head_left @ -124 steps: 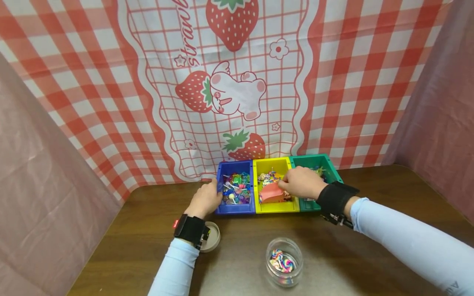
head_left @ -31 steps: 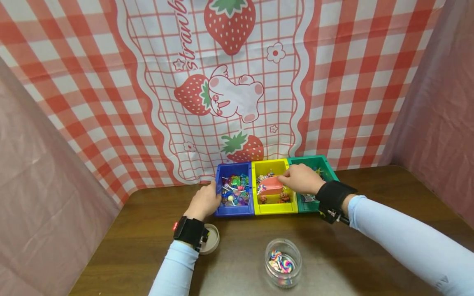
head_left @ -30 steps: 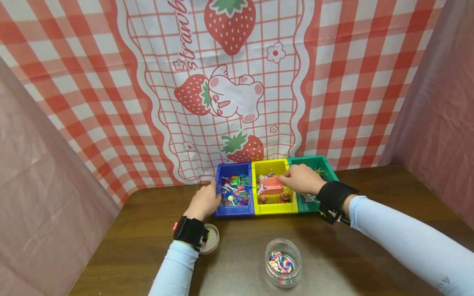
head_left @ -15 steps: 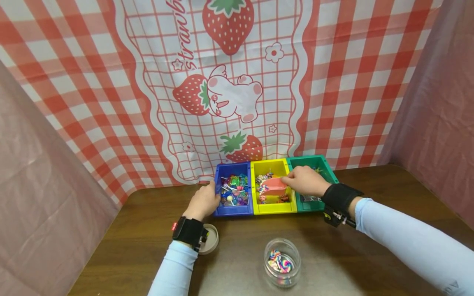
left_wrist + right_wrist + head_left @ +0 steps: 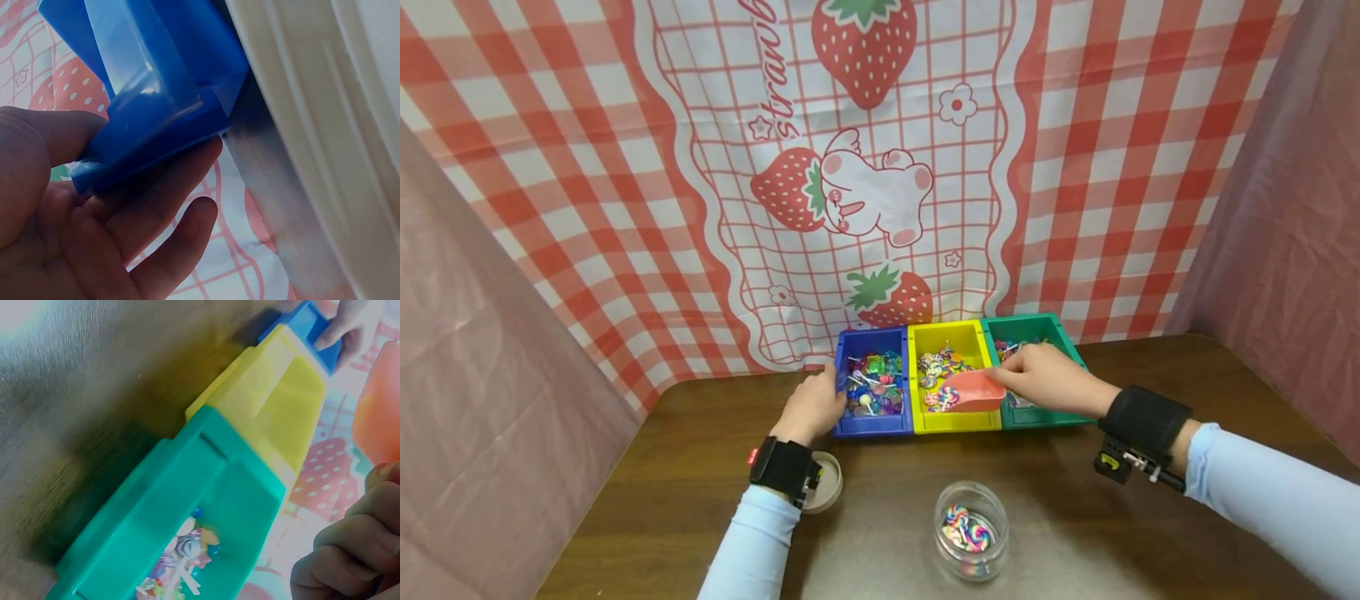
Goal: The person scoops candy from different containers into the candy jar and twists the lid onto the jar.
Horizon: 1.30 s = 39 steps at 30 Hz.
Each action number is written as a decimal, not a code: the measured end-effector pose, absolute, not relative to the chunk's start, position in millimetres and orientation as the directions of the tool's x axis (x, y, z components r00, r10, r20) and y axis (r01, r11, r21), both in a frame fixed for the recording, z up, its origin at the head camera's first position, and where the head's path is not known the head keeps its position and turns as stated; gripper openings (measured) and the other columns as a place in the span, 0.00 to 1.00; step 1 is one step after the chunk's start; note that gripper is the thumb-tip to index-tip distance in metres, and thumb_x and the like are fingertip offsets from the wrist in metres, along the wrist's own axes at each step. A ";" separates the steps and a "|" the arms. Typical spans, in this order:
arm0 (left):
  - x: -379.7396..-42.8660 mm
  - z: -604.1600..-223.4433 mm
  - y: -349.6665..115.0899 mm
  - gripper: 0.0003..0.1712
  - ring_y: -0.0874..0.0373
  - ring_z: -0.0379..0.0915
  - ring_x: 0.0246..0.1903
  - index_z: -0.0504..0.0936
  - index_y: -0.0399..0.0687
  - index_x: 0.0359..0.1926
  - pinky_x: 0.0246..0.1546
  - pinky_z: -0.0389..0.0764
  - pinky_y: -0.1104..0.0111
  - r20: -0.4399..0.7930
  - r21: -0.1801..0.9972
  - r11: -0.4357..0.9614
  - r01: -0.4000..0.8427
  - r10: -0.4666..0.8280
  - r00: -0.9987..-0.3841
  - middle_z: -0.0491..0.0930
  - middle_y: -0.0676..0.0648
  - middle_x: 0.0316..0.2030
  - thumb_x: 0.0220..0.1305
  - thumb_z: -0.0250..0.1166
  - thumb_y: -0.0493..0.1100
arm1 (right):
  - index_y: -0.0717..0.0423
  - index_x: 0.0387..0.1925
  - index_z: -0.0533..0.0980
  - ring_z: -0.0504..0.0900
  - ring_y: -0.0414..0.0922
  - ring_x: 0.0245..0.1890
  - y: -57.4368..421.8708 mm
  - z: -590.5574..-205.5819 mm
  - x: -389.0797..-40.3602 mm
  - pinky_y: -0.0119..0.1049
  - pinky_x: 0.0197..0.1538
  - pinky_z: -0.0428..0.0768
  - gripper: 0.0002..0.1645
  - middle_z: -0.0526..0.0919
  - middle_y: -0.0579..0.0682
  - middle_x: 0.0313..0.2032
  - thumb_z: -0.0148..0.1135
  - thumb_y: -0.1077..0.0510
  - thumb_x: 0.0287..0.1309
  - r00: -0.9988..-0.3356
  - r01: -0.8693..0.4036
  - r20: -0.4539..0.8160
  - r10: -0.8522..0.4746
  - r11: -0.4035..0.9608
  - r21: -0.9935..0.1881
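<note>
Right hand (image 5: pixel 1056 379): curled, thumb and fingers pinching the end of a coral scoop (image 5: pixel 979 392); over the green bin (image 5: pixel 1028 323) in the head view.
Left hand (image 5: pixel 811 406): partly curled, gripping the outer edge of the blue bin (image 5: pixel 872 427), thumb on one side and fingers on the other.
Scoop: pointing left, across the right part of the yellow bin (image 5: pixel 958 423); rainbow swirl candies (image 5: pixel 942 398) at its mouth; touching the bin or not, impossible to tell.
Bins: side by side along the back of the wooden table (image 5: pixel 887 550); blue at left, yellow in the middle, green at right.
Blue bin: holding clear coloured pieces and small lollipops.
Yellow bin: holding more swirl candies.
Green bin: holding mixed small pieces, partly hidden behind the right hand.
Jar (image 5: pixel 985 568): clear, upright, uncovered, near the front; holding a few rainbow swirl candies.
Lid (image 5: pixel 829 483): round, pale, lying beside the left wrist, partly hidden by a black band (image 5: pixel 784 468).
Backdrop: red-and-white checked cloth (image 5: pixel 1090 167), printed with strawberries.
</note>
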<state>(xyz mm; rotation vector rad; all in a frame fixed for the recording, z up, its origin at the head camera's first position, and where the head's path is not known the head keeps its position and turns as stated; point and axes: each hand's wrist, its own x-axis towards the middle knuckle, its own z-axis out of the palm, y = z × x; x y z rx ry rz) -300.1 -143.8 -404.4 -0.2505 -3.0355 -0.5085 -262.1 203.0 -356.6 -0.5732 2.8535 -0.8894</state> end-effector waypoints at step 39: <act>-298.6 -402.1 -142.4 0.30 0.37 0.78 0.50 0.67 0.34 0.67 0.49 0.77 0.45 0.057 0.324 0.935 0.148 0.137 -0.989 0.79 0.31 0.53 0.68 0.59 0.43 | 0.34 0.13 0.68 0.59 0.29 0.11 198.7 -355.4 -178.4 0.27 0.19 0.60 0.25 0.55 0.29 0.11 0.63 0.41 0.65 -0.734 -0.679 0.201 -0.649 0.692 -0.247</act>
